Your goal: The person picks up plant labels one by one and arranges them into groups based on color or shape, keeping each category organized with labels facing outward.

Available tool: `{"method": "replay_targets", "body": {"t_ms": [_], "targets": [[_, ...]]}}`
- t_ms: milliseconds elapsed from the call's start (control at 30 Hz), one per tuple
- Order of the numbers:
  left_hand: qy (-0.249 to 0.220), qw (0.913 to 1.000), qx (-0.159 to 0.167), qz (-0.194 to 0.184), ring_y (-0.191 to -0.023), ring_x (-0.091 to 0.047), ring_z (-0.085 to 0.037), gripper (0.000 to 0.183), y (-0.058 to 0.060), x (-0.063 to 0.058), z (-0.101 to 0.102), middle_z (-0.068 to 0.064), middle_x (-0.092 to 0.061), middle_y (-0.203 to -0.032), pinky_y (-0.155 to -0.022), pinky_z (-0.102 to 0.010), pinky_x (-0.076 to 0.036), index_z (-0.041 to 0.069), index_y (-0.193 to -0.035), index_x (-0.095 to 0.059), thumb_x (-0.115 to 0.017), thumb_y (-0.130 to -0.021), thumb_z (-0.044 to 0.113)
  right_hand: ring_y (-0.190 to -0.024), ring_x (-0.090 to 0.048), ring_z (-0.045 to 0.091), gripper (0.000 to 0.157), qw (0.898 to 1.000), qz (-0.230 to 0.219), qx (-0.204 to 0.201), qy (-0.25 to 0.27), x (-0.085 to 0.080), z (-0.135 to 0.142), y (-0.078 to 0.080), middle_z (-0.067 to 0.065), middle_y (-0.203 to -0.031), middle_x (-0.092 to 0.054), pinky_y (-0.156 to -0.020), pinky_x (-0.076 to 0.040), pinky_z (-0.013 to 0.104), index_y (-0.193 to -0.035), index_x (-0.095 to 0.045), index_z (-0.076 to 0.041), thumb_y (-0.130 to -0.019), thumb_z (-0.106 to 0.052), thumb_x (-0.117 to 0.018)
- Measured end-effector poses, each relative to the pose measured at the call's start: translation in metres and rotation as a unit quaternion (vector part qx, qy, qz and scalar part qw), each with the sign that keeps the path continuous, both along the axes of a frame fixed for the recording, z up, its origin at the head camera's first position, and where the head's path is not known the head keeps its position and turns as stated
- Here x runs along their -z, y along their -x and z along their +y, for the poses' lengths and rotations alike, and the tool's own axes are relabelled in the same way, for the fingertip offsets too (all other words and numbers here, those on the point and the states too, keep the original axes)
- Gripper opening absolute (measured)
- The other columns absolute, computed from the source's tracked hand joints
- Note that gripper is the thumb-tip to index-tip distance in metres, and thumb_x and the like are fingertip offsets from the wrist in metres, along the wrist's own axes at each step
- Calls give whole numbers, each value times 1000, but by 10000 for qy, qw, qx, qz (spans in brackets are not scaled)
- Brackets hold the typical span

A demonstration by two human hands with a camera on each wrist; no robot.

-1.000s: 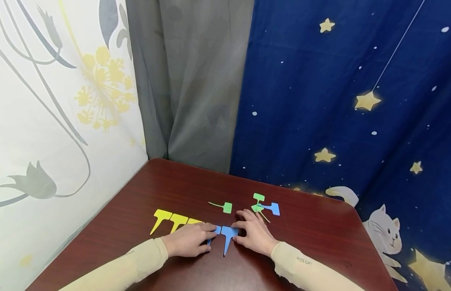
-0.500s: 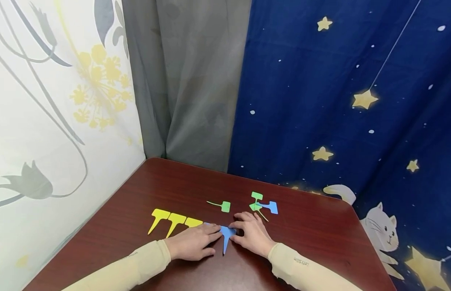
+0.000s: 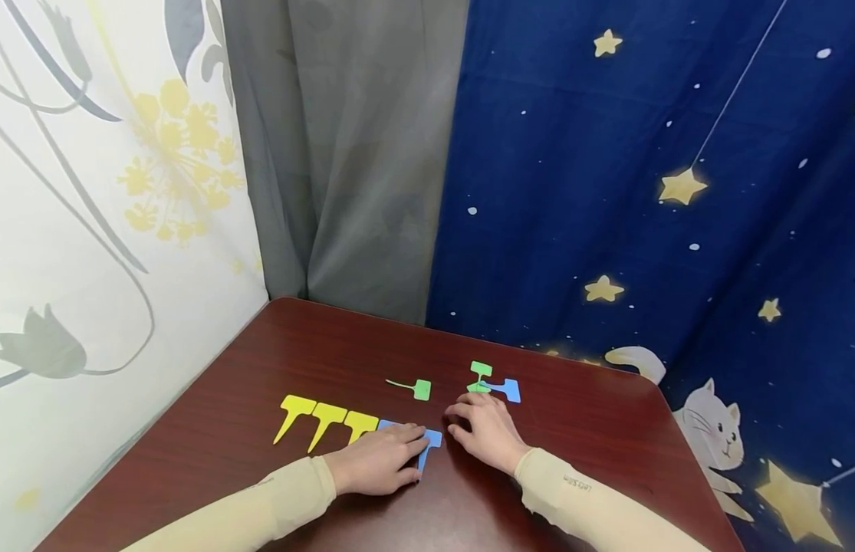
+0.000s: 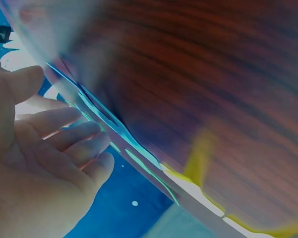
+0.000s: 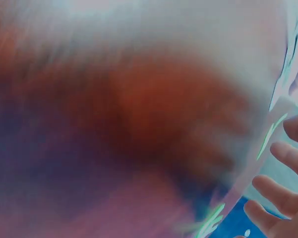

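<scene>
In the head view, three yellow T-shaped plant labels lie in a row with two blue plant labels at its right end. My left hand rests over the blue ones, its fingertips on the end label and its palm hiding most of the other. In the left wrist view its fingers look extended beside the blue labels. My right hand is just right of the row, fingers loosely bent, holding nothing. Its fingertips are near a small pile where green labels and a blue label overlap.
A single green plant label lies behind the row, its stem pointing left. The dark red table meets a white patterned curtain on the left. Grey and navy star-print curtains hang along its back edge.
My left hand has slid right onto the end blue label. My right hand has let go of that label and moved slightly away, toward the green and blue pile.
</scene>
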State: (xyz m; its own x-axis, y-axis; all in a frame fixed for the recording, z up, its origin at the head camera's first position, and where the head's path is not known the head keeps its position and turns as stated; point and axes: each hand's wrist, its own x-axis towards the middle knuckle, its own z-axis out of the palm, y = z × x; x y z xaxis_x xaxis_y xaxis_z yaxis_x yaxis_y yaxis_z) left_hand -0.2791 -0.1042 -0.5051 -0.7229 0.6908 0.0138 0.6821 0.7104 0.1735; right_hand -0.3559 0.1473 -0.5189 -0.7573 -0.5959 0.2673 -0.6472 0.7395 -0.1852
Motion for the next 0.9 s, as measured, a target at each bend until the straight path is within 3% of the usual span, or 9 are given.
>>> {"method": "replay_targets", "body": {"t_ms": [233, 367, 500, 700, 900], "targets": [[41, 10000, 66, -12, -142, -41, -28, 56, 3, -1, 8, -13, -46, -153, -114, -40, -36, 7, -148, -51, -56, -103, 39, -97, -63, 26, 25, 9969, 517, 533, -255, -11, 23, 29, 1, -107, -67, -80, -49, 51, -113, -77, -18, -89, -26, -75], [36, 9999, 102, -40, -142, -41, -28, 56, 5, -1, 12, -13, -46, -153, -114, -40, -36, 7, -149, -50, -56, -103, 38, -83, -63, 24, 26, 9933, 524, 918, -466, -13, 39, 47, 0, -94, -65, -66, -49, 45, -111, -78, -17, -86, -24, -77], [139, 9997, 110, 161, -139, -45, -26, 52, 6, 1, 13, -12, -50, -150, -113, -39, -38, 6, -144, -55, -59, -102, 36, -73, -60, 22, 23, 9907, 392, 1064, -751, -12, 50, 60, -1, -85, -62, -57, -49, 40, -108, -78, -16, -87, -21, -75], [354, 9982, 169, 444, -136, -49, -22, 46, 8, 4, 13, -10, -54, -146, -113, -39, -38, 7, -139, -61, -61, -101, 34, -71, -60, 24, 15, 9840, 464, 1126, -1298, -5, 60, 69, 1, -82, -61, -57, -50, 41, -102, -78, -15, -89, -21, -71], [464, 9976, 224, 458, -135, -50, -21, 46, 9, 1, 14, -8, -55, -145, -112, -37, -38, 9, -138, -63, -62, -101, 36, -62, -59, 23, 6, 9824, 609, 1102, -1382, 0, 63, 71, 1, -76, -60, -53, -51, 41, -89, -77, -12, -88, -15, -72]]}}
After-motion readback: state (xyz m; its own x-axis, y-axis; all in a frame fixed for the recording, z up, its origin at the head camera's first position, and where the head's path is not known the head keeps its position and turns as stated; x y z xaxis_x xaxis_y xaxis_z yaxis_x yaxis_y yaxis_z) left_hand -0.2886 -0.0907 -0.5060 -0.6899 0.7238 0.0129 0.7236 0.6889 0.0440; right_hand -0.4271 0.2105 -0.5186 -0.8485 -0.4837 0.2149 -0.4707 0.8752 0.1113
